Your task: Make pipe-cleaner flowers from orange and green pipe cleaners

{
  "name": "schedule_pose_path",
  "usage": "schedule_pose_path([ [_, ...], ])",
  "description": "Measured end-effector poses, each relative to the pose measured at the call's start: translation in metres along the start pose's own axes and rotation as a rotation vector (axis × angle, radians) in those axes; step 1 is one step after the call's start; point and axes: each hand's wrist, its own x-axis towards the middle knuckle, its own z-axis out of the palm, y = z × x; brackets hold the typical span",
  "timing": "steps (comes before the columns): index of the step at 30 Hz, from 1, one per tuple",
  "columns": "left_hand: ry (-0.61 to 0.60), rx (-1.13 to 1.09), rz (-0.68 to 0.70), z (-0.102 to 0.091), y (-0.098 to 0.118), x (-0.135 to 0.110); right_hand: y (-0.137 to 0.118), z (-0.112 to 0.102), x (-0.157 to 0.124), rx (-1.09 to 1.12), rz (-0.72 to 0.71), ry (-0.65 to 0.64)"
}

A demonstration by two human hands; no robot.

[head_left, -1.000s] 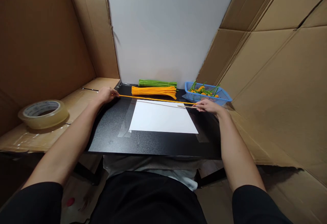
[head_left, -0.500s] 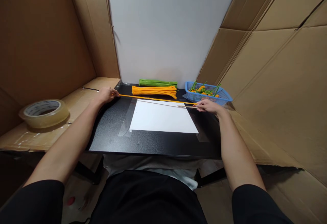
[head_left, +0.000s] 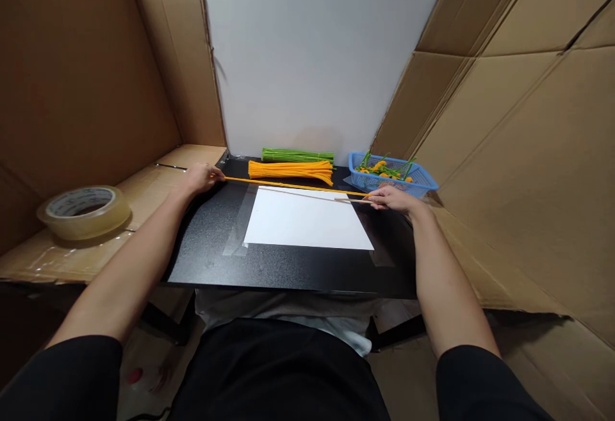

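The left hand point(head_left: 199, 179) pinches one end of a long, thin orange pipe cleaner point(head_left: 293, 185), its fingers closed narrowly. The stem stretches across to the right hand point(head_left: 391, 200), whose fingers pinch close around its other end and a thin pale wooden stick point(head_left: 353, 200). Both run along the far edge of a white paper sheet point(head_left: 302, 219), taped to a black table point(head_left: 288, 273). Just beyond lie a bundle of orange pipe cleaners point(head_left: 291, 172), a bundle of green pipe cleaners point(head_left: 298, 156) and a blue plastic basket point(head_left: 389, 184). A clear tape roll point(head_left: 84, 213) sits on a cardboard ledge point(head_left: 62, 264) left of the table.
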Motion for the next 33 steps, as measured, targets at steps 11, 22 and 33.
schedule_pose_path([
  [11, 0.064, -0.034, -0.071, -0.002, -0.014, -0.006, 0.022, -0.016, -0.019, 0.002, 0.051, 0.102],
  [22, -0.076, -0.039, 0.128, -0.001, -0.003, 0.004, 0.015, -0.011, -0.015, -0.028, 0.048, 0.095],
  [33, -0.057, -0.042, 0.338, 0.003, 0.07, -0.003, 0.006, -0.006, -0.007, -0.199, 0.007, 0.131],
])
